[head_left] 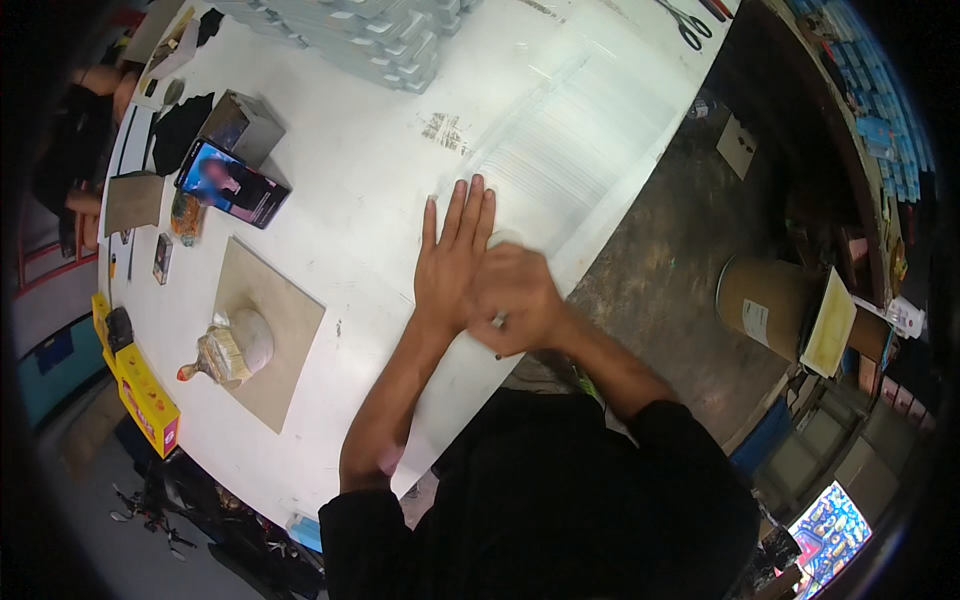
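Note:
My left hand [447,265] lies flat with its fingers stretched out, the tips at the near corner of a stack of clear plastic sheets [570,180]. Right beside it, partly over its edge, is my right hand [518,298], closed and slightly blurred by motion. A small metallic-looking end [499,320] shows at the near side of that fist; I cannot make out the rest of what it holds. The sheets rest along the right edge of the white table [370,150].
Folded grey-white plastic pieces [350,40] are stacked at the far side, scissors [688,25] far right. On the left, a phone [232,185] leans on a box [243,125]. A brush [225,355] and white container [256,338] stand on a beige board [285,320]. A round drum [765,300] is off the table's right.

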`<state>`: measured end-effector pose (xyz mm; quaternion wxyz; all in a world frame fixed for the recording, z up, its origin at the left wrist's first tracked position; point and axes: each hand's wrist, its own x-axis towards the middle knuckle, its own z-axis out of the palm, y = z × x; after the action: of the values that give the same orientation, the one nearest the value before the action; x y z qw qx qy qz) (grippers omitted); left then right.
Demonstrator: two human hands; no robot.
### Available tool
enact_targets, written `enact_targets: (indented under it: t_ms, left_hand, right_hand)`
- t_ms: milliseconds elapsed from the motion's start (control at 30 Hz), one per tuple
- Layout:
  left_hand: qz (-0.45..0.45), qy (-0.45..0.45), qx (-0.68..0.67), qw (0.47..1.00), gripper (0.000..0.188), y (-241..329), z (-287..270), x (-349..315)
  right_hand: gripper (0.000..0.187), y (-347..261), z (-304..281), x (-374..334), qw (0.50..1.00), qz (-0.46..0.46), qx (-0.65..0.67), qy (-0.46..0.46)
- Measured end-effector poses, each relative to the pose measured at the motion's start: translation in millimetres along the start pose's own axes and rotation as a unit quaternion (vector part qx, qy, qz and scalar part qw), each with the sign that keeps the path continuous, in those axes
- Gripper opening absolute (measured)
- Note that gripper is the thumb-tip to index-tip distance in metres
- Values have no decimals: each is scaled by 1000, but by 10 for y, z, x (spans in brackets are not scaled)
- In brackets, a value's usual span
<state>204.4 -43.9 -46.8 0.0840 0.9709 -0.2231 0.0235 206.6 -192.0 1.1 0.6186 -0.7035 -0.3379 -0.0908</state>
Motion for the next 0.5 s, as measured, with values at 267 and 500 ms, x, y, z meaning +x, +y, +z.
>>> enact_targets:
  t_ms: [267, 500]
  left_hand:
    - [-26, -35, -102, 994, 94, 65, -198, -76]
    - [-7, -4, -48, 999, 97, -31, -11, -27]
  right_hand:
    - [24, -50, 7, -35, 999, -1, -45, 2]
    - [21, 79, 76, -94, 993, -45, -105, 13]
